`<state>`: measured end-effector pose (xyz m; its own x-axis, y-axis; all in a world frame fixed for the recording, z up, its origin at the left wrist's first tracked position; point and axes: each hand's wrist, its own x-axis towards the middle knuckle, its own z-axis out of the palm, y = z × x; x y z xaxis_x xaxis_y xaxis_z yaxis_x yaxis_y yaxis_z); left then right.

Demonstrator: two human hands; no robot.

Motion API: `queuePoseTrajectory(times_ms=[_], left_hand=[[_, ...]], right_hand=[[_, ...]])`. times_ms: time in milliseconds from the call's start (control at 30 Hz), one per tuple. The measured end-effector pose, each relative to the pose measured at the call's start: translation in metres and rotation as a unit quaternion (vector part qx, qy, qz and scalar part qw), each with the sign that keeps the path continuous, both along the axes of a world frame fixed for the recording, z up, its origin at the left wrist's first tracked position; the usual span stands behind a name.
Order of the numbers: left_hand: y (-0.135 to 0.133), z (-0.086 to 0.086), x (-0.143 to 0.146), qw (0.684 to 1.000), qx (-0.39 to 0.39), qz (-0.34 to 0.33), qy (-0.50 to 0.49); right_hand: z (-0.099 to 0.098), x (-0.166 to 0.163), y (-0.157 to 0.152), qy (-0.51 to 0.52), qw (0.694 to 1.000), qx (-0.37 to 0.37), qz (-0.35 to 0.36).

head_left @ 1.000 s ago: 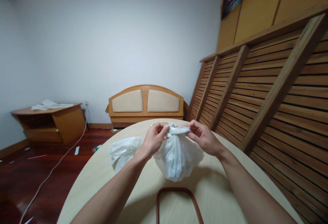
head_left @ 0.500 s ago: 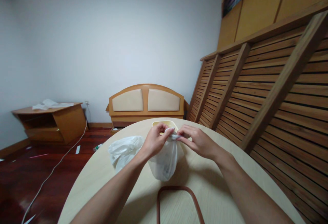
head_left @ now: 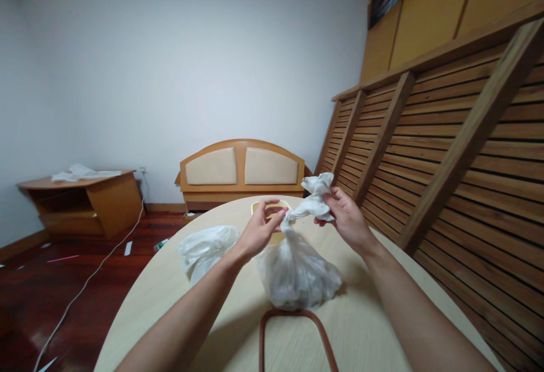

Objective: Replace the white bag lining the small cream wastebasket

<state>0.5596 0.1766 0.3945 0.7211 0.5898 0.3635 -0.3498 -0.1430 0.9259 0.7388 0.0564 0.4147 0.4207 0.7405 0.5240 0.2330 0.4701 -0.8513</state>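
Observation:
A filled white plastic bag [head_left: 297, 273] rests on the round pale table [head_left: 365, 326] in front of me. Its neck is twisted tight. My left hand [head_left: 259, 230] pinches the twisted neck just above the bulge. My right hand [head_left: 346, 219] grips the loose top end of the bag [head_left: 315, 196] and holds it up and to the right. Both hands are closed on the plastic. Behind the hands, a yellow bowl [head_left: 260, 206] is partly hidden.
A second crumpled white bag [head_left: 206, 250] lies on the table to the left. A brown curved chair back [head_left: 293, 332] rises at the near table edge. Slatted wooden frames [head_left: 446, 151] lean along the right wall. A headboard [head_left: 242, 170] and low cabinet [head_left: 85, 202] stand by the far wall.
My right hand has pulled the bag's top end up and to the right, stretching the twisted neck. The bag's body has settled fuller on the table. My left hand stays at the neck.

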Motion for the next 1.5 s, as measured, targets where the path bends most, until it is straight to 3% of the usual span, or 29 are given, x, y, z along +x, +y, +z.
queuePoseTrajectory(times_ms=[133,233,400,500,600,667,933,1133,1267,1333,1500], left_hand=[[-0.008,-0.008,0.003,0.997,0.017,-0.063,0.041],[-0.008,-0.015,0.008,0.992,0.045,-0.091,0.068],[0.0,-0.017,0.015,0.995,0.065,-0.073,0.017],[0.001,-0.011,0.012,0.995,0.05,-0.076,-0.04],[-0.005,-0.003,0.006,0.991,0.029,-0.111,-0.063],[-0.009,0.001,0.002,0.99,0.006,-0.125,-0.064],[-0.015,0.012,-0.005,0.986,-0.107,-0.098,-0.076],[-0.001,0.024,-0.011,0.985,-0.083,0.026,-0.146],[0.004,0.025,-0.013,0.98,-0.077,0.105,-0.152],[0.001,0.023,-0.011,0.986,-0.079,0.097,-0.114],[-0.014,0.013,-0.003,0.999,-0.029,0.0,-0.023]], right_hand=[[0.005,-0.007,-0.004,0.03,0.996,0.055,0.069],[0.005,-0.01,-0.006,-0.012,0.993,0.045,0.105],[-0.011,-0.006,-0.002,-0.104,0.989,-0.102,0.038],[-0.021,-0.01,0.002,-0.132,0.971,-0.178,0.086],[-0.023,-0.017,0.005,-0.125,0.966,-0.147,0.174],[-0.02,-0.022,0.006,-0.107,0.969,-0.11,0.195],[0.0,-0.028,-0.001,-0.053,0.991,-0.052,0.107],[0.008,-0.01,-0.005,-0.03,0.999,0.001,-0.025],[0.012,-0.006,-0.008,-0.032,0.998,0.015,-0.049],[0.013,-0.009,-0.008,-0.048,0.998,0.016,-0.049],[0.011,-0.023,-0.008,-0.09,0.996,0.008,-0.008]])
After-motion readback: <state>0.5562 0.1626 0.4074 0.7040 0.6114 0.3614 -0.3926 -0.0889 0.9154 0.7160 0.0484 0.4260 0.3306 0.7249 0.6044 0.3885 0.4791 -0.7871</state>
